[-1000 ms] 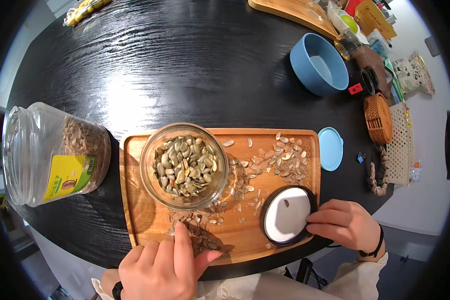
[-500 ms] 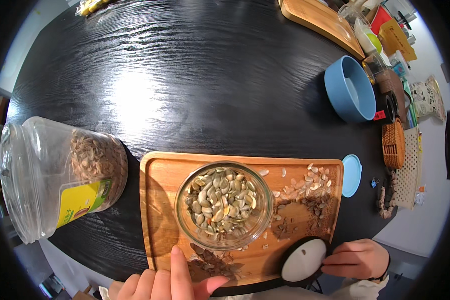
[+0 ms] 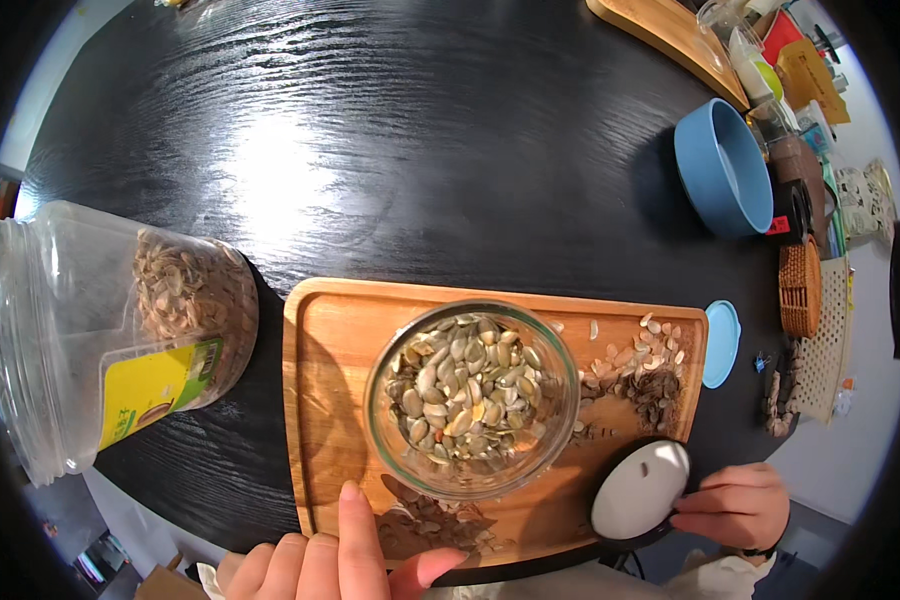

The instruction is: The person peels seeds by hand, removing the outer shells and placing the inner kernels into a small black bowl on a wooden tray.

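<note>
A clear glass bowl (image 3: 560, 455) heaped with greenish-grey pumpkin seeds stands on a wooden tray (image 3: 320, 400). My right hand (image 3: 738, 508), fingers pinched together, grips the right edge of a small black-rimmed dish (image 3: 635, 492). The dish has a white inside, tilts over the tray's lower right corner and carries one small dark bit. My left hand (image 3: 315, 568) lies along the tray's near left edge. Its index finger points forward, the thumb stands apart, the others are bent, and nothing shows in it. Near that thumb lies a patch of brown flakes (image 3: 435, 525).
Pale husks (image 3: 660, 345) and dark flakes (image 3: 652, 395) cover the tray's right end. Left of the tray stands a large clear jar (image 3: 80, 300), partly filled with brown flakes. Beyond the tray's right edge are a light-blue lid (image 3: 722, 345), a blue bowl (image 3: 715, 185) and a wicker basket (image 3: 799, 290).
The whole view has shifted, putting tray and bowl slightly farther right. My right hand and the dish have moved a little up and right; my left hand keeps nearly the same pose.
</note>
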Available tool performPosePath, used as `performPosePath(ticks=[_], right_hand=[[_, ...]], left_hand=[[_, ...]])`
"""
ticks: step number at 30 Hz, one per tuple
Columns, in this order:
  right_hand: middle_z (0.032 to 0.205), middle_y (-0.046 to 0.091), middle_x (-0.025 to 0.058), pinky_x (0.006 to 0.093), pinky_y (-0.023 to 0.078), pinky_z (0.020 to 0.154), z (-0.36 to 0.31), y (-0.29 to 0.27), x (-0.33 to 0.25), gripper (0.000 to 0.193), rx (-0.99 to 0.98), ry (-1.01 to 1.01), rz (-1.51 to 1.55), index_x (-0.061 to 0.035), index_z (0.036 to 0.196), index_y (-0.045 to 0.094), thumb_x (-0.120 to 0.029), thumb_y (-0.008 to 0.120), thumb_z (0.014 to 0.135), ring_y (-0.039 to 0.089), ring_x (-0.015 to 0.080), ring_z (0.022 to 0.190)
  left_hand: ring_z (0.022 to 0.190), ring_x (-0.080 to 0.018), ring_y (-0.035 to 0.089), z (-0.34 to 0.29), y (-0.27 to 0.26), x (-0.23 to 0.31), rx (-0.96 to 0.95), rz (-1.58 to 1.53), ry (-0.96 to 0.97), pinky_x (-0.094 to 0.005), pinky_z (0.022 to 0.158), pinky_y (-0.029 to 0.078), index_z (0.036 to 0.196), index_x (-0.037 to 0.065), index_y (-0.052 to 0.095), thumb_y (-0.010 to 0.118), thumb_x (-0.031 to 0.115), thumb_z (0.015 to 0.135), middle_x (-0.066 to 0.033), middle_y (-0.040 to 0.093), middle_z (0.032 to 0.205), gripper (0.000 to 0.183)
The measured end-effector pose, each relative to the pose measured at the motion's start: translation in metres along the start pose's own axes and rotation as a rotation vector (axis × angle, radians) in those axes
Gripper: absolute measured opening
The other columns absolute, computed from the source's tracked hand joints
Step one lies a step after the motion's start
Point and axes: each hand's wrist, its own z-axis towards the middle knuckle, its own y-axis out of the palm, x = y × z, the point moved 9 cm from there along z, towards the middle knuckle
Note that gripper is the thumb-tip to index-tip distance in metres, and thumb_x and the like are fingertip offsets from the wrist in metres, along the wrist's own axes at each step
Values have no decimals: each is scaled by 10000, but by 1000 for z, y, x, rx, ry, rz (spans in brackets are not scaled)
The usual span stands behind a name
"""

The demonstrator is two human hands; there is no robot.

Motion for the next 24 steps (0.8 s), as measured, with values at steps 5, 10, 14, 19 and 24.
performPosePath(ticks=[5, 10, 14, 19, 24], right_hand=[[1109, 724, 100, 312, 579, 705, 26, 27, -9, 270, -206, -43, 37, -42, 1052, 771, -83, 651, 814, 682, 216, 844], [995, 690, 64, 302, 558, 575, 35, -7, -1, 234, 64, 83, -23, -89, 1043, 781, -72, 744, 813, 666, 195, 690], [850, 596, 40, 305, 484, 521, 77, -22, 19, 186, 161, 224, -62, -93, 987, 767, -65, 792, 805, 602, 190, 613], [889, 560, 78, 357, 524, 672, 93, -6, 42, 106, 142, 168, -24, -53, 889, 664, -65, 750, 829, 630, 280, 804], [902, 575, 89, 384, 533, 704, 103, 6, 47, 94, 113, 171, -27, -45, 881, 661, -85, 733, 838, 641, 296, 817]], left_hand=[[557, -198, 591, 4, 2, 8, -31, 13, -4, -310, 508, 460, 1160, -41, 688, 722, 488, 899, -42, 587, 668, 590], [584, -223, 607, 2, 5, 8, -45, -20, 6, -325, 534, 479, 1185, -29, 671, 750, 446, 884, -55, 601, 692, 568], [616, -241, 628, -5, 9, 3, -48, -17, -21, -338, 566, 499, 1204, -12, 661, 775, 405, 870, -69, 625, 723, 546], [618, -259, 625, 5, 5, 11, -22, -39, -8, -351, 570, 499, 1199, -3, 662, 795, 357, 858, -89, 630, 731, 514], [614, -255, 616, -1, 8, 6, 8, -44, 4, -350, 570, 494, 1227, -9, 650, 798, 339, 859, -84, 626, 732, 528]])
